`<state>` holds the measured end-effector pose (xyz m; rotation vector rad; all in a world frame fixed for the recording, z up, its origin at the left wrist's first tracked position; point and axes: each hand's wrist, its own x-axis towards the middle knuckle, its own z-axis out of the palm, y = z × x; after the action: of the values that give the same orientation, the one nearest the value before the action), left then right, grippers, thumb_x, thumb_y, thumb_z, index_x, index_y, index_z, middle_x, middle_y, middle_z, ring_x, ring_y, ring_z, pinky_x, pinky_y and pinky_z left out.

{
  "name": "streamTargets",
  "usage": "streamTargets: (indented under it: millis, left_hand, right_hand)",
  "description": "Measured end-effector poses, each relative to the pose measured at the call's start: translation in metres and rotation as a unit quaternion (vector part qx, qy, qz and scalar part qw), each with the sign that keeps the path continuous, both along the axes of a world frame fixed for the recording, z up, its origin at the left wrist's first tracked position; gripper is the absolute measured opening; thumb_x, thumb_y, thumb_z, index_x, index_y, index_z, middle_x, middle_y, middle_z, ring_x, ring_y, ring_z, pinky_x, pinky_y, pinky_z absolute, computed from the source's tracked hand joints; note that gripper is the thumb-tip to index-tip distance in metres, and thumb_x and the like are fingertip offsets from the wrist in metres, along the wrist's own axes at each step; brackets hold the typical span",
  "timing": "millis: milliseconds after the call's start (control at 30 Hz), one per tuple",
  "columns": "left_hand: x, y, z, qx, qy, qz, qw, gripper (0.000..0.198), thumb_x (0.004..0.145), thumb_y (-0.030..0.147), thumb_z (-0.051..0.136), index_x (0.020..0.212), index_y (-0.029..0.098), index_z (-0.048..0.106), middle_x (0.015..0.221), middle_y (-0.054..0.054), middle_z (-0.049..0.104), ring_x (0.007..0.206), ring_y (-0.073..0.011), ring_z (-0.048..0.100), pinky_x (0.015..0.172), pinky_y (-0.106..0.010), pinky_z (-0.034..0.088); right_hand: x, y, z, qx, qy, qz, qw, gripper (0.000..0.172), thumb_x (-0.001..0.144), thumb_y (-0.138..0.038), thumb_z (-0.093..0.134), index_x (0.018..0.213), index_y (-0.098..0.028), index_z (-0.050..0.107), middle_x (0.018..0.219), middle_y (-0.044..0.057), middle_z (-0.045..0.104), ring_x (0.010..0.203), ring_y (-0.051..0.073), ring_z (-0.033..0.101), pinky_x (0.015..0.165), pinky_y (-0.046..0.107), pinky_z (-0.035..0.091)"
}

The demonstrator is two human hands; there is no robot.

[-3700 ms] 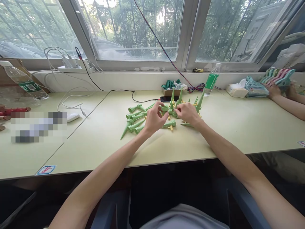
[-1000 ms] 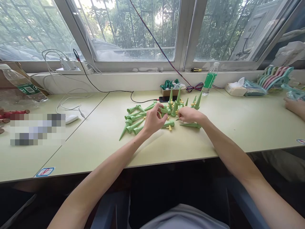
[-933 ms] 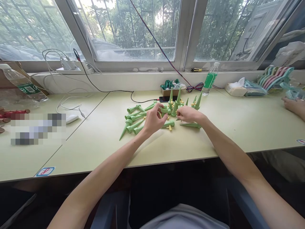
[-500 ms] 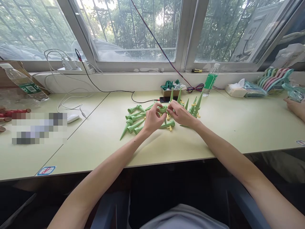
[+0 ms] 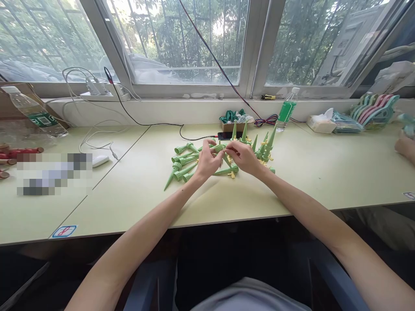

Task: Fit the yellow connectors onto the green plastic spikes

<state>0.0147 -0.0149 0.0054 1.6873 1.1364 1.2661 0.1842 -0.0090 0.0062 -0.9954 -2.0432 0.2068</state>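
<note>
While we've got both hands up in the middle of the spread, here's how things sit, using the small cardboard box [image 5: 231,127] as the landmark. Our left hand [image 5: 208,162] has thumb and fingers curled around the cap end of a green plastic watering spike [image 5: 220,147], just in front of the box's left end, its pointed body slanting down toward the table [image 5: 145,190]. Our right hand [image 5: 244,158] is right beside it, thumb and forefinger pinched together at the cap's edge. Can't tell whether something tiny is between those fingertips, sorry.

In front of the box and off to its left, more green spikes [image 5: 181,160] lie in a loose heap; in front and to its right, others [image 5: 269,144] stand point-up. One lying in front of the box has a little yellow valve [image 5: 231,175] on it. A black phone [image 5: 227,136] sits just in front of the box, and a green-labelled water bottle [image 5: 287,111] is to its right.

Handling-wise, we'd guess these are light, stiff, smooth plastic, maybe a bit slippery on the taper. We'd hold by the wide cap, which looks grippier, and go easy on the yellow valve, likely the most fragile bit.
</note>
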Motion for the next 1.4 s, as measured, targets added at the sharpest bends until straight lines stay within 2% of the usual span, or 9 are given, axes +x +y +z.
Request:
streamTargets:
  millis: [167,300,567,867,1033,1233,1400]
  left_hand:
    - [0.0006,0.0037,-0.0021,-0.001,-0.022,-0.022,1.0,0.022,0.088,0.033,0.062,0.089,0.022,0.043,0.069,0.006,0.058,0.041,-0.0071,0.053,0.041,-0.021,0.037]
    - [0.0014,0.0069,-0.0042,0.006,-0.032,-0.032,0.999,0.029,0.089,0.039,0.062,0.076,0.021,0.043,0.062,0.006,0.048,0.041,-0.0075,0.052,0.038,-0.021,0.036]
    - [-0.0006,0.0079,-0.0033,-0.017,-0.066,-0.046,0.997,0.038,0.087,0.048,0.067,0.075,0.021,0.043,0.057,0.006,0.048,0.038,-0.0075,0.047,0.036,-0.022,0.034]
    - [0.0002,0.0071,-0.004,-0.007,-0.068,-0.06,0.996,0.05,0.082,0.065,0.068,0.075,0.022,0.044,0.051,0.006,0.047,0.039,-0.0092,0.05,0.036,-0.022,0.034]
    - [-0.0002,0.0054,-0.0028,-0.003,-0.066,-0.054,0.996,0.048,0.083,0.064,0.067,0.076,0.021,0.046,0.049,0.005,0.05,0.038,-0.0092,0.049,0.037,-0.022,0.033]
    - [-0.0005,0.0044,-0.0021,-0.004,-0.067,-0.054,0.996,0.047,0.084,0.062,0.067,0.074,0.02,0.048,0.049,0.004,0.055,0.037,-0.0079,0.048,0.038,-0.021,0.034]
    - [0.0007,0.004,-0.0009,-0.022,-0.083,-0.054,0.995,0.043,0.083,0.057,0.071,0.078,0.018,0.054,0.064,-0.002,0.067,0.044,-0.0097,0.058,0.039,-0.021,0.041]
  right_hand:
    - [-0.0007,0.0,-0.0013,0.007,0.012,0.009,1.0,0.022,0.101,-0.031,0.046,0.088,-0.021,0.061,0.089,0.007,0.064,0.082,0.017,0.057,0.074,0.028,0.045]
    - [0.0003,0.0018,-0.004,0.008,0.026,0.026,0.999,0.024,0.101,-0.031,0.045,0.093,-0.02,0.065,0.092,0.007,0.064,0.082,0.017,0.059,0.075,0.029,0.047]
    - [0.0009,0.0054,-0.0094,0.008,0.046,0.044,0.998,0.027,0.101,-0.035,0.048,0.1,-0.021,0.07,0.102,0.01,0.066,0.087,0.018,0.061,0.078,0.031,0.051]
    - [-0.0017,0.0029,-0.0062,0.012,0.068,0.032,0.997,0.028,0.101,-0.036,0.046,0.098,-0.02,0.069,0.092,0.009,0.064,0.078,0.017,0.059,0.072,0.031,0.05]
    - [-0.0018,0.001,-0.0048,-0.006,0.059,0.012,0.998,0.029,0.101,-0.038,0.045,0.098,-0.02,0.068,0.091,0.008,0.064,0.077,0.018,0.059,0.071,0.031,0.05]
    - [0.0003,-0.0018,-0.0019,-0.026,0.015,-0.033,0.999,0.035,0.104,-0.041,0.038,0.098,-0.02,0.065,0.076,0.005,0.063,0.075,0.018,0.06,0.074,0.03,0.047]
    - [-0.0001,-0.0014,-0.0013,-0.002,0.03,-0.058,0.998,0.035,0.104,-0.04,0.039,0.094,-0.019,0.065,0.078,0.006,0.065,0.071,0.017,0.057,0.069,0.028,0.045]
